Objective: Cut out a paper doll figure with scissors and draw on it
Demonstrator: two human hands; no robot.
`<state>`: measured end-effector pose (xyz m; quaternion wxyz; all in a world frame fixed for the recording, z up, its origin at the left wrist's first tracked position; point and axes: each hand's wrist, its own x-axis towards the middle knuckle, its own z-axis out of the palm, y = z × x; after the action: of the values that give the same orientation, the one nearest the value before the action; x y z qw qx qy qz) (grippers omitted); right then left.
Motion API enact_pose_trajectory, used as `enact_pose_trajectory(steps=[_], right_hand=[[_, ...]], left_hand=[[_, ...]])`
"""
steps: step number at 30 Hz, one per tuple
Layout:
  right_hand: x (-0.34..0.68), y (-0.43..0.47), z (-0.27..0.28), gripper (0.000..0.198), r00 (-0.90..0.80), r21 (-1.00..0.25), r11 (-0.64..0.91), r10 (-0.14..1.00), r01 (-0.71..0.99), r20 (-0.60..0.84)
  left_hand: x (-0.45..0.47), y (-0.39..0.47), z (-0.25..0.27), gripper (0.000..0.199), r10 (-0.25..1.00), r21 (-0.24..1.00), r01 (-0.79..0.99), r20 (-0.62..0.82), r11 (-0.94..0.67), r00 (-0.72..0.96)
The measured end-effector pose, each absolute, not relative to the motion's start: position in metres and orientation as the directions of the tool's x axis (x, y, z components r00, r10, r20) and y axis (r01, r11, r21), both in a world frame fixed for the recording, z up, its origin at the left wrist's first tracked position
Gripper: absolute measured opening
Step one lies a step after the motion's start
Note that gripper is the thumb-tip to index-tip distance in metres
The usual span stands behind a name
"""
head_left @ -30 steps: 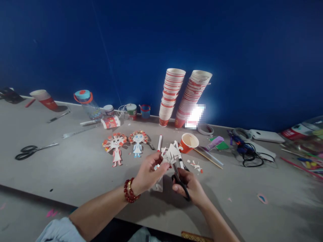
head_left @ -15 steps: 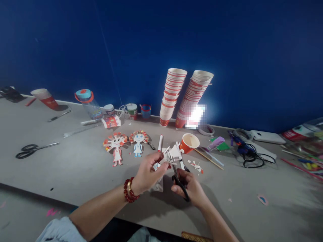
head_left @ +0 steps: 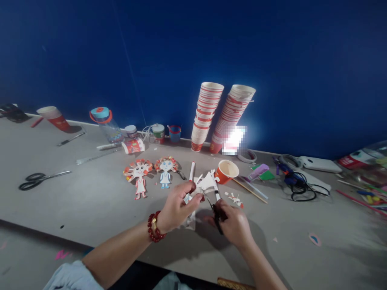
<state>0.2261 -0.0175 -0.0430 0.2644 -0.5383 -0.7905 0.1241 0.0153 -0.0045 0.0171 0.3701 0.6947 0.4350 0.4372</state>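
Observation:
In the head view my right hand [head_left: 236,225] is wrapped round the black handles of a pair of scissors [head_left: 217,215]. Its blades point up and left, towards the fingertips of my left hand [head_left: 178,205]. The left thumb and fingers are closed on a small piece of white paper, mostly hidden by the fingers. Just beyond them lie a white paper cut-out [head_left: 207,182] and a white marker [head_left: 192,171]. Further left, two paper dolls rest flat, one in a red outfit [head_left: 140,186] and one in blue [head_left: 165,177].
An orange paper cup [head_left: 224,176] stands behind the hands, with paper scraps [head_left: 236,199] nearby. Two tall cup stacks [head_left: 205,117] lean by the blue wall. Other scissors [head_left: 38,180] lie left. A black cable [head_left: 302,187] lies right.
My right hand has turned and shifted slightly right, and the scissors' blades look closer together. The left hand has barely moved.

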Motion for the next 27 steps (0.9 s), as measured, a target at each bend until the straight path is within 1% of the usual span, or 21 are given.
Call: enact_pose_trajectory(steps=[3, 5, 9, 13, 18, 20, 24, 27], right_hand=[[0.233, -0.017, -0.039, 0.023, -0.304, -0.287, 0.426, 0.872, 0.858, 0.384], [0.237, -0.017, -0.037, 0.020, -0.323, -0.183, 0.433, 0.841, 0.882, 0.434], [0.241, -0.019, -0.031, 0.022, -0.342, -0.044, 0.420, 0.790, 0.906, 0.509], [0.243, -0.019, -0.024, 0.032, -0.358, 0.011, 0.424, 0.750, 0.906, 0.557], [0.248, -0.017, -0.013, 0.048, -0.400, 0.070, 0.440, 0.724, 0.895, 0.562], [0.250, -0.016, -0.010, 0.052, -0.415, 0.095, 0.441, 0.720, 0.892, 0.556], [0.251, -0.014, -0.006, 0.053, -0.443, 0.113, 0.459, 0.718, 0.881, 0.537], [0.250, -0.012, -0.003, 0.054, -0.464, 0.130, 0.472, 0.711, 0.872, 0.528]], left_hand=[[0.015, -0.005, 0.018, 0.022, 0.915, 0.889, 0.258, 0.317, -0.378, 0.249], [0.015, -0.005, 0.018, 0.023, 0.911, 0.887, 0.243, 0.338, -0.392, 0.237], [0.014, -0.005, 0.017, 0.029, 0.907, 0.877, 0.257, 0.353, -0.406, 0.230], [0.014, -0.004, 0.014, 0.031, 0.910, 0.875, 0.270, 0.349, -0.402, 0.222], [0.016, -0.004, 0.012, 0.027, 0.913, 0.896, 0.214, 0.345, -0.390, 0.217], [0.016, -0.004, 0.011, 0.027, 0.919, 0.909, 0.193, 0.327, -0.370, 0.220], [0.017, -0.004, 0.006, 0.028, 0.949, 0.954, 0.141, 0.231, -0.265, 0.215], [0.017, -0.003, 0.002, 0.029, 0.955, 0.969, 0.097, 0.204, -0.229, 0.215]])
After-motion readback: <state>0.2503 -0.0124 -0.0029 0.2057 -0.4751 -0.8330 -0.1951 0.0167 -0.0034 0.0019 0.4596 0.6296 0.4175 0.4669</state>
